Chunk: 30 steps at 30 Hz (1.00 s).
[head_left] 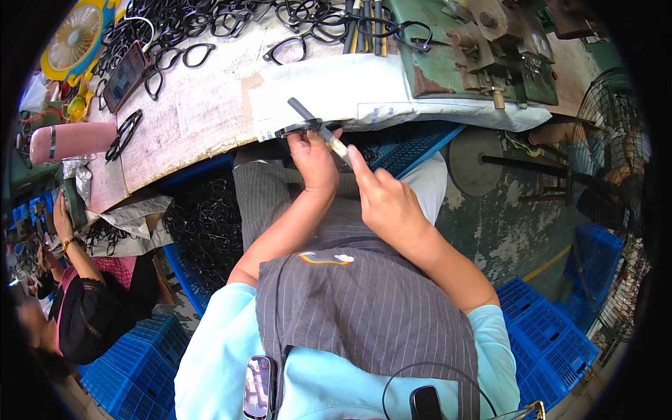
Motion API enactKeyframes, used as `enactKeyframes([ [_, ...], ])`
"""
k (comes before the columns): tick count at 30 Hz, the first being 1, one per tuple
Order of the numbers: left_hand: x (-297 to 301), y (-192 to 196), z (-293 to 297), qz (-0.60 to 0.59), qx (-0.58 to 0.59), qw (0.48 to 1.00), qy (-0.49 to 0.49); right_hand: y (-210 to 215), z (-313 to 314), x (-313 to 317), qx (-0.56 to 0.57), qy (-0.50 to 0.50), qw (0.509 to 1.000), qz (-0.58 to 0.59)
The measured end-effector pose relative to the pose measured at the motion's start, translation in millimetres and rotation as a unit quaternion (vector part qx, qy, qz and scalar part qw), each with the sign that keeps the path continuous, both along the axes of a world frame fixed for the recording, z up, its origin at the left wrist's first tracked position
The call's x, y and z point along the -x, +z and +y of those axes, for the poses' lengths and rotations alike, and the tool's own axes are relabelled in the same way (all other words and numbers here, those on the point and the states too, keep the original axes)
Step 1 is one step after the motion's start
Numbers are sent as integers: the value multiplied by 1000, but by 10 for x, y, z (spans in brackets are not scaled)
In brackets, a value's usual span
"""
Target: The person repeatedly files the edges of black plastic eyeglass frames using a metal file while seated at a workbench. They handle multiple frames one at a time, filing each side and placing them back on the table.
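Holding a black spectacle frame (297, 129) against the edge of the workbench (203, 112), the left hand (313, 159) sits just above the middle of the picture, its fingers closed around the lower rim of the frame. The right hand (383, 199) is a little lower and to the right, closed on a slim file-like tool (318, 127) with a dark blade and a pale handle. The long axis of this tool runs on a slant from the lower right, at the right hand, up to the upper left, so its dark end crosses over the frame just beside the left thumb. The frame therefore lies up and to the left of the right hand, and the left hand is the nearer one to it. Many more black frames (231, 17) are spread along the top of the bench, and a green metal machine (476, 49) stands at the upper right. Blue plastic crates (553, 336) fill the lower right, and another person (84, 294) sits at the left edge. Nothing stands between tool and frame.
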<state>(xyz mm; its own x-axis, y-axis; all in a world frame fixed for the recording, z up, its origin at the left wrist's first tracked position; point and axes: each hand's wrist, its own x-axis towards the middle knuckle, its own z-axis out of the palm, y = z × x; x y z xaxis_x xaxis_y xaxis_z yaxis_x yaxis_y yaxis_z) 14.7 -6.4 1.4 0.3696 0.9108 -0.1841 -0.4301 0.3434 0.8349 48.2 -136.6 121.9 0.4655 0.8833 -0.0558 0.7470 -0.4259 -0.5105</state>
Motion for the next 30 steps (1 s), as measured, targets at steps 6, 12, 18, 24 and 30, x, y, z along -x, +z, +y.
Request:
enactKeyframes([
  [6, 42, 53, 15, 1, 22, 999, -37, 156, -116, -43, -4, -44, 999, 10],
  [12, 21, 93, 9, 6, -2, 1000, -18, 122, -209, 113, 21, 18, 998, -63],
  [18, 59, 80, 45, 14, 35, 999, -38, -187, 158, -100, 4, -18, 987, -158],
  [24, 101, 134, 81, -20, 60, 996, -70, -245, -147, -12, -46, -82, 990, -104],
  [30, 385, 235, 183, 12, 96, 977, -189, -364, -249, 267, -1, -133, 989, -66],
])
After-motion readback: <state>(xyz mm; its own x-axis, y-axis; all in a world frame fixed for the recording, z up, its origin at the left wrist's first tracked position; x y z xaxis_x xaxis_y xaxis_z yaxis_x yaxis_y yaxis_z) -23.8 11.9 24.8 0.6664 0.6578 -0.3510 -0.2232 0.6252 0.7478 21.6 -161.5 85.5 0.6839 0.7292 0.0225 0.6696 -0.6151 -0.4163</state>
